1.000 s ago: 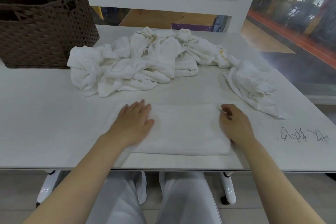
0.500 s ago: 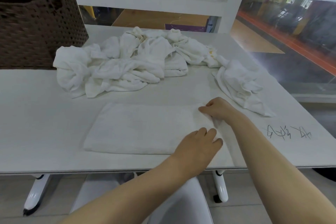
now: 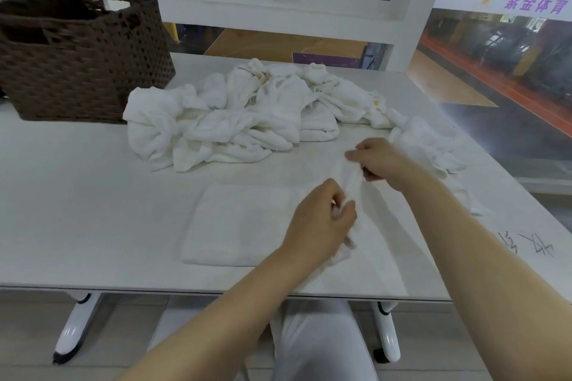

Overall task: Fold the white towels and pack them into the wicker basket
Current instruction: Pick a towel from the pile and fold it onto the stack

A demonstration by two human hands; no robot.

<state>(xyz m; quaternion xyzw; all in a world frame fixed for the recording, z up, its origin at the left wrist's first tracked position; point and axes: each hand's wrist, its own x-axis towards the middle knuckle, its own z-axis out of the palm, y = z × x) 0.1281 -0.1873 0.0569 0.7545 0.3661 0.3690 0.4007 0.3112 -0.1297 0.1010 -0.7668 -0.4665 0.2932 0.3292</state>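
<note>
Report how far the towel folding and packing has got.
Done: little that shows; the wicker basket shows no towel inside from this angle. In hand: the left hand and right hand both pinch the right end of the half-folded towel. Left: the crumpled pile and all packing.

Occlusions, crops, blur
Wicker basket (image 3: 83, 65) cropped at left edge, contents unseen; folded towel (image 3: 244, 223) right end hidden behind left hand (image 3: 322, 226); table scribble (image 3: 526, 244) unreadable.
</note>
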